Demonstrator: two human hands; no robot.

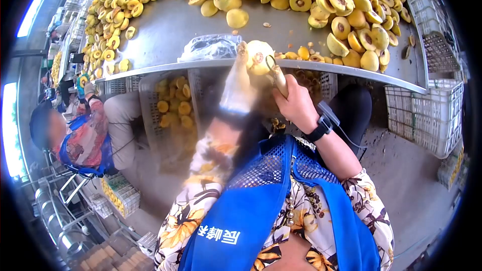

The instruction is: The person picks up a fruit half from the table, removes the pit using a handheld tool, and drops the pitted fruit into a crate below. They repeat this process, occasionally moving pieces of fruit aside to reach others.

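Observation:
In my left hand (238, 81), which wears a pale glove and is blurred by motion, a halved yellow fruit (260, 57) is held with its cut face up, above the table's front edge. My right hand (296, 103) is closed around the light handle of a small tool (279, 81). The tool's thin looped metal end touches or nearly touches the right side of the fruit. Behind my left hand a crumpled clear plastic bag (208, 47) lies on the metal table (165, 20).
Many halved fruits (301, 1) are heaped along the table's far side. Below the front edge stands a crate (150, 108) with fruit pieces. White crates (427, 115) are stacked at right. A co-worker (90, 140) sits at left.

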